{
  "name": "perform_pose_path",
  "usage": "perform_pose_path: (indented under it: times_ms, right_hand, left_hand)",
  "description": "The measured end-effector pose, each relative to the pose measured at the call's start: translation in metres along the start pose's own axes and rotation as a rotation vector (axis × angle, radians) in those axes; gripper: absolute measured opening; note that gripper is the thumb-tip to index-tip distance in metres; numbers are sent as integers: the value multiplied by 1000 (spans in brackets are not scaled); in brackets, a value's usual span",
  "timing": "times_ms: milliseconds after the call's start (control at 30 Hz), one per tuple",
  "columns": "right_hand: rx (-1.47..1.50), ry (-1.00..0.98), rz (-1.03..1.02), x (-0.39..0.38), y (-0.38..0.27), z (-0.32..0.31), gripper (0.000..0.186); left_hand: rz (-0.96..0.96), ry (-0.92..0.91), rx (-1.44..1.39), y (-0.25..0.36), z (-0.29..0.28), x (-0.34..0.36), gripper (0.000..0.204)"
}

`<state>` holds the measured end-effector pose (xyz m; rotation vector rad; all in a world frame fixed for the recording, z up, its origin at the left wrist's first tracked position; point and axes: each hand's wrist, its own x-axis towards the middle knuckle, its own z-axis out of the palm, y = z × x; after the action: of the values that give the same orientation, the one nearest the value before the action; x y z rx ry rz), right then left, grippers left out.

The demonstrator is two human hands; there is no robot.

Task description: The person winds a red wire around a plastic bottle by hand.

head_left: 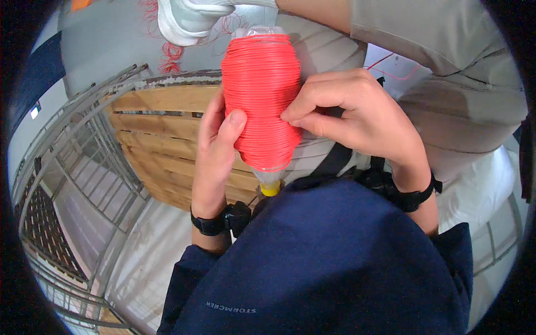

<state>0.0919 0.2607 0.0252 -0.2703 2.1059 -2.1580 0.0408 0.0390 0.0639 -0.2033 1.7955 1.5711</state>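
Red cord [261, 72] is wound in close turns around a clear plastic bottle [264, 175]. The bottle's yellow cap [271, 188] points toward my body, and its clear base shows at the far end. My left hand [220, 142] is closed around the bottle's left side, thumb lying on the windings and other fingers partly hidden behind it. At the right side, my right hand [352, 111] pinches at the edge of the wound cord with thumb and forefinger. Its fingertips touch the windings; a separate strand between them is too small to make out.
A wooden slatted surface [156, 146] lies beneath and left of the bottle, beside a grey metal wire frame [95, 184]. Tangled red cord [172, 57] lies on the grey floor near a light shoe [187, 19]. My legs in beige trousers [446, 111] are beyond and to the right.
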Motion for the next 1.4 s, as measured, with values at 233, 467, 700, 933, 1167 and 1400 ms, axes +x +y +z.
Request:
perform_pose_path:
  times_ms: [233,467,700,933,1167,1400]
  right_hand:
    - [-72,39,16,3,7,5,9]
    - [-137,32,6,5,8,7,8]
    - [-180,32,5,7,9,9,8]
    - [-133,35,-17,3,6,7,9]
    - [-46,55,-48,-3,-3,-4,10]
    - [-103,60,-58,3,2,5,9]
  left_hand:
    - [42,39,100,12,6,7,59]
    - [72,66,166,7,2,9,59]
    - [57,34,131,1,-4,10,70]
    - [32,48,-15,7,-3,6,78]
    - [15,66,-163,4,16,-6,83]
    - [2,-86,-6,-2,-14,5,78]
